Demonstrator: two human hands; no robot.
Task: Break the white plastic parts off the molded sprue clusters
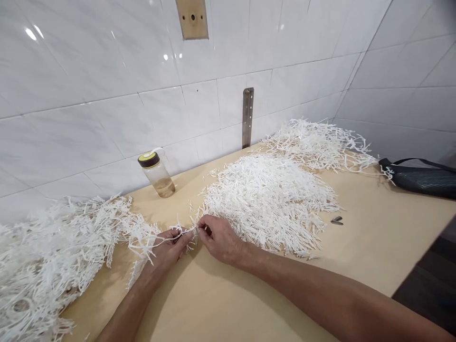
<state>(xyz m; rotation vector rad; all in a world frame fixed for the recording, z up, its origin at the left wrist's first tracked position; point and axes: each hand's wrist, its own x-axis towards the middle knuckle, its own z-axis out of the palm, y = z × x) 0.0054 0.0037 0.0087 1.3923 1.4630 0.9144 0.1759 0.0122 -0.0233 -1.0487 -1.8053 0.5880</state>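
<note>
Thin white branched strands, which look like plastic, run through the fingers of my left hand (166,251), which is closed on them. A loose bunch of the strands (142,239) hangs over the back of this hand and wrist. Close by on the right, my right hand (221,240) is closed in a pinch at the end of the same strand. What exactly lies between its fingertips is too small to make out. Just behind the right hand rises a heap of short white pieces (265,194). A bigger tangle of branched strands (46,261) spreads at the left.
A clear bottle (162,178) with a dark and yellow lid stands near the tiled wall (149,114). More tangled strands (317,142) lie at the back right, beside a black bag (423,178). Two small dark objects (337,220) rest on the tan table (370,232). A metal bracket (247,116) is against the wall.
</note>
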